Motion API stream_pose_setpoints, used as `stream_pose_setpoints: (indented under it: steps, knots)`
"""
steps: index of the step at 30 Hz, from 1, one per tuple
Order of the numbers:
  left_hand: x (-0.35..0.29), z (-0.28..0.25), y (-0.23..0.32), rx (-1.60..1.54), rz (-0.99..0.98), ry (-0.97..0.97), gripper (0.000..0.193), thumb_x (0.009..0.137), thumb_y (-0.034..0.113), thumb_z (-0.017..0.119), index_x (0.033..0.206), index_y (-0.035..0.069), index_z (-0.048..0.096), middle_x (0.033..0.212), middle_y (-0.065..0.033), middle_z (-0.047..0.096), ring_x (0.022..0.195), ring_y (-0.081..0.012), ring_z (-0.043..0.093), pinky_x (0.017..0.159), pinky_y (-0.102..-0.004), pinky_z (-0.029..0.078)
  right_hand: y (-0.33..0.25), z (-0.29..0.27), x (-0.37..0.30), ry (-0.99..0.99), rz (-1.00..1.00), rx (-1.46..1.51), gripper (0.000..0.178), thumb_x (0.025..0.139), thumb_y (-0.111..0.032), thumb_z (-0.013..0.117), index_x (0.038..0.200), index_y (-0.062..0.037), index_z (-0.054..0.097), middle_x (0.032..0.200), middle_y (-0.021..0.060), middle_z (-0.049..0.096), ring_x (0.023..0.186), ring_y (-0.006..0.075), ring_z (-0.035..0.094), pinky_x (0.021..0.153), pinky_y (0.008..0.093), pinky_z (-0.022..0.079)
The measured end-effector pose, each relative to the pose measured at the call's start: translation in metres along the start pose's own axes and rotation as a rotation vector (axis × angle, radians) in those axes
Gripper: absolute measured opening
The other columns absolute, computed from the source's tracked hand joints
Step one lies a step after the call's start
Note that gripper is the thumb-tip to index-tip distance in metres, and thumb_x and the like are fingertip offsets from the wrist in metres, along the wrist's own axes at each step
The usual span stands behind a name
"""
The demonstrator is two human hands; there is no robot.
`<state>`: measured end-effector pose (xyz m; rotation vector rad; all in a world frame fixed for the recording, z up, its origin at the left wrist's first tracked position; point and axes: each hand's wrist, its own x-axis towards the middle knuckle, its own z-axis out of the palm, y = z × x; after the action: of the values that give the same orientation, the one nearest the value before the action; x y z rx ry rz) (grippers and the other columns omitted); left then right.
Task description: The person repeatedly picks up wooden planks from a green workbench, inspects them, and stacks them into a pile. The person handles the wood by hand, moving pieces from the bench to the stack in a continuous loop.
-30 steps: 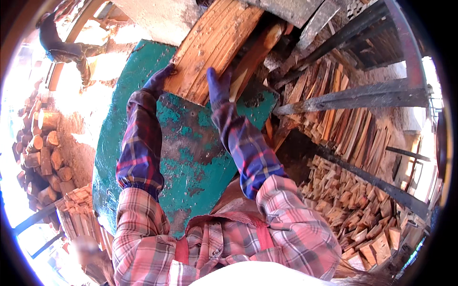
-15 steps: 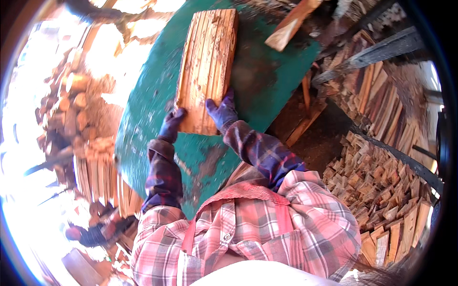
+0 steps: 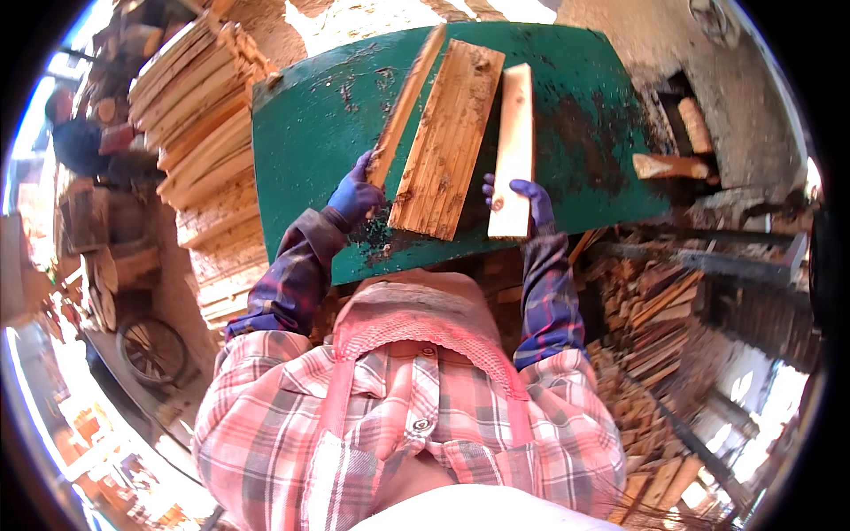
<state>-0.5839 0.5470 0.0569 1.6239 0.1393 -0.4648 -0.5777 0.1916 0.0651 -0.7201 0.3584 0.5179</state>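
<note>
In my gloved left hand [image 3: 356,190] is the near end of a long thin wood strip [image 3: 405,104], dark along one edge, slanting away over the green tabletop [image 3: 305,133]. My gloved right hand [image 3: 536,202] grips a pale, smooth board [image 3: 513,142] by its near end, with the thumb over its face and fingertips showing at its left side. Between the two hands lies a thicker, ridged piece of wood [image 3: 447,140], with lengthwise lines and dark bark-like patches; neither hand touches it. It may be several boards pressed together; I cannot tell.
Stacked boards [image 3: 199,115] rise beyond the table's left edge. A split log piece [image 3: 670,166] juts over its right edge. More cut wood [image 3: 660,323] is piled at the right, near a dark metal bar [image 3: 699,261]. A spoked wheel [image 3: 152,350] stands at the lower left.
Both hands were on the near end of the ridged wood. Now they are apart, the left on a thin strip and the right on a pale board. The view has turned.
</note>
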Motion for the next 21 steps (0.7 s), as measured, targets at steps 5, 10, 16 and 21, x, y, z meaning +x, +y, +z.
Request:
stream_pose_setpoints:
  steps: [5, 10, 16, 21]
  knots:
    - [-0.035, 0.089, 0.083, 0.834, 0.357, 0.087, 0.079, 0.080, 0.024, 0.065, 0.147, 0.001, 0.030, 0.141, -0.0313, 0.039, 0.122, -0.0448, 0.050, 0.100, -0.0434, 0.044, 0.053, -0.048, -0.027, 0.008, -0.112, 0.118, 0.061, 0.087, -0.035, 0.066, 0.130, 0.0045, 0.049, 0.114, 0.0161, 0.062, 0.102, 0.0278, 0.062, 0.091, 0.0392, 0.051]
    - [-0.067, 0.212, 0.068, 1.076, 0.361, -0.397, 0.089, 0.083, 0.056, 0.062, 0.142, -0.005, 0.034, 0.131, -0.0369, 0.045, 0.105, -0.0467, 0.060, 0.093, -0.0459, 0.049, 0.087, -0.039, -0.075, 0.027, -0.218, 0.366, 0.062, 0.088, -0.044, 0.063, 0.132, -0.0021, 0.049, 0.124, 0.0134, 0.059, 0.111, 0.0284, 0.058, 0.101, 0.0414, 0.046]
    - [0.034, 0.164, 0.058, 0.666, 0.657, 0.149, 0.072, 0.079, 0.048, 0.075, 0.129, 0.001, 0.051, 0.122, -0.0223, 0.057, 0.114, -0.0336, 0.055, 0.097, -0.0395, 0.044, 0.063, -0.060, -0.192, 0.030, -0.353, 0.461, 0.057, 0.088, -0.033, 0.062, 0.131, 0.0025, 0.048, 0.119, 0.0171, 0.061, 0.104, 0.0276, 0.062, 0.095, 0.0378, 0.051]
    - [0.060, 0.169, 0.016, 1.441, 0.027, 0.187, 0.120, 0.065, 0.075, 0.067, 0.153, 0.013, 0.015, 0.158, -0.0215, 0.011, 0.144, -0.0461, 0.009, 0.110, -0.0632, 0.019, 0.072, -0.116, -0.261, 0.329, -0.499, 0.410, 0.058, 0.085, -0.026, 0.068, 0.132, 0.0013, 0.047, 0.116, 0.0174, 0.062, 0.097, 0.0266, 0.065, 0.087, 0.0388, 0.055]
